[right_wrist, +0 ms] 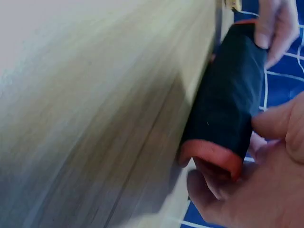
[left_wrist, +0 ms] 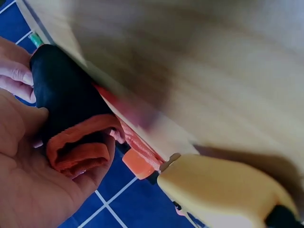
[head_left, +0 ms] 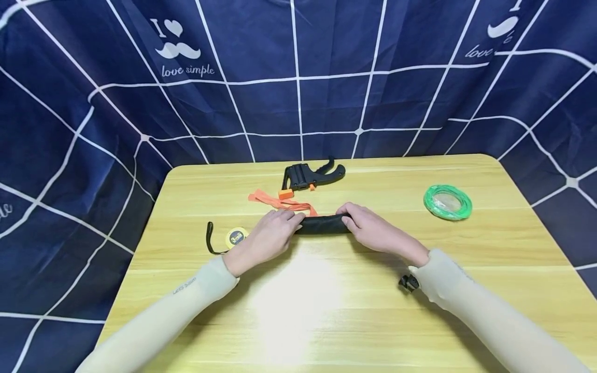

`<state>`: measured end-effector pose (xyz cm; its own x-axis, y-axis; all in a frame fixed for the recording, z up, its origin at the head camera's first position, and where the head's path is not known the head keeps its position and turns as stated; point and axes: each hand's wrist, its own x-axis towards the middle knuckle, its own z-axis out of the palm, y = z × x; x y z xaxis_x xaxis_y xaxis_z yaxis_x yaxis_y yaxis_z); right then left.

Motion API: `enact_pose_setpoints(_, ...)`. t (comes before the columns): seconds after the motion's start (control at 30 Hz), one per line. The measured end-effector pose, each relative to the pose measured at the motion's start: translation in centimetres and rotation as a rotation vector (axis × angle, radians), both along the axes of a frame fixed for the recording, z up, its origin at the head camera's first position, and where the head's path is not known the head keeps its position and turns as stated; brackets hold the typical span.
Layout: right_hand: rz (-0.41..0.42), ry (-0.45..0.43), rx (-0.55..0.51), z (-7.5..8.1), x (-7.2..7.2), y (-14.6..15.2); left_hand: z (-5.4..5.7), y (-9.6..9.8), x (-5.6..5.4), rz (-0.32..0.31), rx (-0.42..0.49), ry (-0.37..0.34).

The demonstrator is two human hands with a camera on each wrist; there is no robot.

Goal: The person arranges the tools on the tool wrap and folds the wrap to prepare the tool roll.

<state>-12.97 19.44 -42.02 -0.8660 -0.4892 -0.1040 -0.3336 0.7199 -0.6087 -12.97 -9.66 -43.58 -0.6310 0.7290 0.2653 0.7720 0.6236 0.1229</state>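
A rolled-up black tool roll [head_left: 324, 225] with orange edging lies crosswise between my two hands. My left hand [head_left: 274, 231] grips its left end; in the left wrist view, the fingers curl around the open end of the roll [left_wrist: 66, 90], where orange-edged layers show. My right hand [head_left: 375, 231] holds the other end, thumb on the near side. In the right wrist view, that hand [right_wrist: 261, 185] curls its fingers under the orange rim of the roll [right_wrist: 230, 85]. Orange straps [head_left: 280, 203] trail on the table behind the roll.
A yellow tape measure [head_left: 236, 237] with a black wrist loop lies beside my left forearm. Behind the straps is a black bar clamp [head_left: 303, 176] with orange parts. A green coil [head_left: 448, 202] sits at the right. By my right sleeve is a small black object [head_left: 409, 283].
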Motion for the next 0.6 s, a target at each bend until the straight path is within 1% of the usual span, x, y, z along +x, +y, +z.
enact_pose_setpoints(0.07, -0.015, 0.082, 0.056, -0.1, 0.1, -0.4, 0.1, 0.1, -0.3, 0.009, -0.009, -0.012)
enact_pose_setpoints(0.13, -0.011, 0.173, 0.129, -0.1, 0.3, -0.7, 0.1, 0.3, -0.6, 0.020, -0.017, -0.030)
enact_pose_setpoints(0.2, -0.003, 0.228, 0.178, -0.2, 0.3, -0.9, 0.1, 0.3, -0.8, 0.035, -0.025, -0.054)
enact_pose_setpoints(0.27, 0.023, 0.252, 0.220, -0.2, 0.4, -0.9, 0.0, 0.3, -0.9, 0.044, -0.036, -0.080)
enact_pose_setpoints(0.43, 0.077, 0.249, 0.279, -0.8, 0.7, -0.7, -0.2, 0.3, -1.1, 0.062, -0.025, -0.144)
enact_pose_setpoints(0.53, 0.082, 0.286, 0.284, -1.4, 0.7, -0.6, 0.0, 0.4, -1.2, 0.085, -0.032, -0.164)
enact_pose_setpoints(0.6, 0.076, 0.318, 0.283, -1.7, 0.6, -0.7, 0.0, 0.5, -1.2, 0.106, -0.055, -0.175)
